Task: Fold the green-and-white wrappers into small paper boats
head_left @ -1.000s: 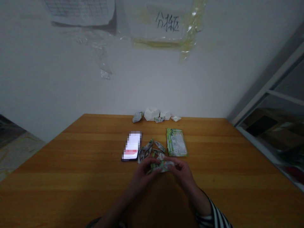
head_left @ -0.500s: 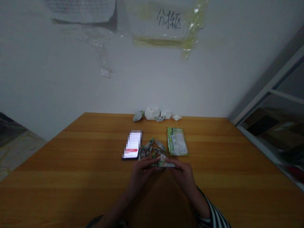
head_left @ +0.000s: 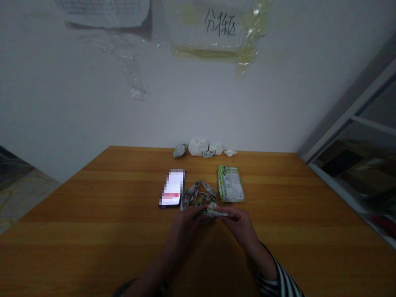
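Note:
Between my two hands is a small piece of folded printed paper [head_left: 213, 210], white and green with a raised peak in its middle. My left hand [head_left: 186, 222] pinches its left end, and my right hand [head_left: 239, 222] pinches its right end. Just beyond the fingertips lies a loose group of folded printed paper pieces [head_left: 193, 194], partly hidden by my left hand. To the right of that group rests a stack of green and white printed sheets [head_left: 230, 184]. A phone [head_left: 173, 187] with a lit screen lies to the left of the folded pieces.
Along the table's back edge stand white folded papers [head_left: 198, 147], a grey-green printed folded piece [head_left: 179, 151] and a small white one [head_left: 230, 153]. The wooden table [head_left: 123, 231] meets a wall carrying a taped handwritten sign [head_left: 213, 29]. A framed shelf [head_left: 355, 140] is at the right.
Both hands stay in nearly the same place with the folded paper. The fingers of my left hand have shifted slightly on it, and the paper's peak looks a little lower.

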### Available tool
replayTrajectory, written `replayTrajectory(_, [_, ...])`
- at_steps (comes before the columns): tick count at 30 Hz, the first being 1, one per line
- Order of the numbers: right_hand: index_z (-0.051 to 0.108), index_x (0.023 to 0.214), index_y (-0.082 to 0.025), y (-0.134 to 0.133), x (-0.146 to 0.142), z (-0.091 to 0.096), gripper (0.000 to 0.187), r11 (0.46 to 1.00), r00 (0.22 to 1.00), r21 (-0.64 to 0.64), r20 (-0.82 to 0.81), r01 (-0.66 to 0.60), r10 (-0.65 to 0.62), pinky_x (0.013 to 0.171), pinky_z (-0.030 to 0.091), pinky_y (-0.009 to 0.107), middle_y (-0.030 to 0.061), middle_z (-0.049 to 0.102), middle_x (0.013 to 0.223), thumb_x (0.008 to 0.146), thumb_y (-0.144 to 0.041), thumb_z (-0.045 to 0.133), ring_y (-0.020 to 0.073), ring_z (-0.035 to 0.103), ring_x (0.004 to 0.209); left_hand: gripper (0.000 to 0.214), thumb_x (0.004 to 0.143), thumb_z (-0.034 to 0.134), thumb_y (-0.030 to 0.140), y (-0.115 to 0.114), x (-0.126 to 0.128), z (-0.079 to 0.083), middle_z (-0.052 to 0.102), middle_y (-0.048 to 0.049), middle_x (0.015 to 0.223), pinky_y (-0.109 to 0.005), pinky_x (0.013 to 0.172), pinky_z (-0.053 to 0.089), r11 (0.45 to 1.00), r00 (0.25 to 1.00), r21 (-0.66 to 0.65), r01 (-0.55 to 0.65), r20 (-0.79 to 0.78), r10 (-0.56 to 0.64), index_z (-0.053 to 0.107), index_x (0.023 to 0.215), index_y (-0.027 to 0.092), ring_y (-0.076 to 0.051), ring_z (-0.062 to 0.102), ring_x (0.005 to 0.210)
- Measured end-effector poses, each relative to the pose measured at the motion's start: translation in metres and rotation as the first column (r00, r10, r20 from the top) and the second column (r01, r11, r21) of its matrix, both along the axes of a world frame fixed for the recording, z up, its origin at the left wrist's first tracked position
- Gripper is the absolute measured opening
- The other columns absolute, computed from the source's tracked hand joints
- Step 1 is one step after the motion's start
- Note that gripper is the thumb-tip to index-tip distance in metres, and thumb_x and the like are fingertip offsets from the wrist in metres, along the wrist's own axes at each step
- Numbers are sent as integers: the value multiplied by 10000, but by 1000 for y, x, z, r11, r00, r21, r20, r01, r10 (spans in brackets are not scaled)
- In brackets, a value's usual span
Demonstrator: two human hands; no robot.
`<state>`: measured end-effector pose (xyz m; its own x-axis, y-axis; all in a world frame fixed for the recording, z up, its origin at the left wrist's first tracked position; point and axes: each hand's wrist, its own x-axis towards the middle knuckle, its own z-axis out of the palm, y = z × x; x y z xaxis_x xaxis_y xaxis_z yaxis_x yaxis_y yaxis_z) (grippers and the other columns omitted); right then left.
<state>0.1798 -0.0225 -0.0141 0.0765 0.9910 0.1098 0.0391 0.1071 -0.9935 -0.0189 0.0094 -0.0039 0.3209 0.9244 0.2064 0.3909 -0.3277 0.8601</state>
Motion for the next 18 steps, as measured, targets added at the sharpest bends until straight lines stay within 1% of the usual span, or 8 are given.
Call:
replayTrajectory(2, [783, 900, -243, -3, -1, 0, 162, 998, 994, 56, 107, -11, 5, 733, 580, 357, 53, 789, 887, 758, -223, 706, 253, 738, 801, 289, 807, 633, 215, -3, -1, 0, 747, -68, 897, -294, 664, 513, 994, 992, 105, -27, -122, 40, 737, 1065, 295, -237, 684, 750])
replayTrajectory(4, [774, 928, -252, -6, -2, 0, 176, 994, 978, 113, 211, -13, -12, 753, 570, 357, 52, 785, 912, 794, -204, 669, 253, 733, 823, 311, 810, 620, 191, -7, -4, 0, 727, -70, 930, -289, 632, 496, 977, 964, 206, -50, -244, 101, 729, 1075, 313, -228, 667, 713])
replayTrajectory(6, [763, 940, -253, -8, -4, 0, 181, 986, 957, 166, 283, 11, -58, 775, 555, 348, 52, 779, 929, 824, -197, 637, 248, 725, 845, 324, 822, 604, 176, -9, -6, 0, 691, -81, 1117, -314, 694, 501, 954, 930, 295, -53, -333, 154, 716, 1086, 325, -244, 673, 797])
replayTrajectory(8, [757, 912, -247, -10, -6, 1, 159, 978, 941, 201, 318, 50, -113, 759, 543, 324, 50, 777, 898, 834, -202, 626, 236, 717, 828, 319, 844, 578, 171, -11, -8, -3, 622, -86, 1278, -350, 771, 503, 934, 913, 354, -41, -366, 178, 707, 1096, 318, -276, 667, 927])
replayTrajectory(10, [748, 847, -233, -11, -8, 4, 126, 976, 938, 202, 315, 86, -148, 701, 532, 287, 40, 767, 814, 833, -211, 625, 213, 705, 759, 338, 861, 540, 149, -10, -8, -8, 633, -98, 1272, -368, 794, 512, 928, 932, 371, -9, -333, 142, 689, 1129, 293, -294, 658, 996])
replayTrajectory(12, [727, 777, -215, -10, -9, 6, 112, 978, 949, 165, 266, 127, -168, 625, 513, 250, 22, 739, 710, 824, -214, 625, 186, 682, 667, 408, 864, 490, 98, -8, -7, -13, 703, -98, 1156, -352, 796, 528, 940, 970, 337, 57, -240, 27, 643, 1202, 267, -270, 673, 991])
replayTrajectory(14, [696, 719, -199, -9, -9, 6, 126, 979, 965, 101, 174, 178, -194, 564, 492, 226, 2, 704, 622, 816, -213, 617, 162, 652, 585, 435, 872, 458, 81, -5, -5, -13, 727, -80, 1121, -320, 801, 541, 964, 991, 248, 98, -110, -72, 613, 1241, 251, -229, 695, 958])
replayTrajectory(18, [660, 678, -180, -3, -7, 5, 125, 979, 979, -3, 7, 205, -205, 521, 479, 216, -12, 671, 546, 785, -241, 638, 146, 619, 512, 308, 882, 507, 150, -1, 0, -2, 772, -52, 1022, -296, 778, 554, 996, 996, 74, 54, 60, -59, 695, 1115, 227, -206, 726, 846])
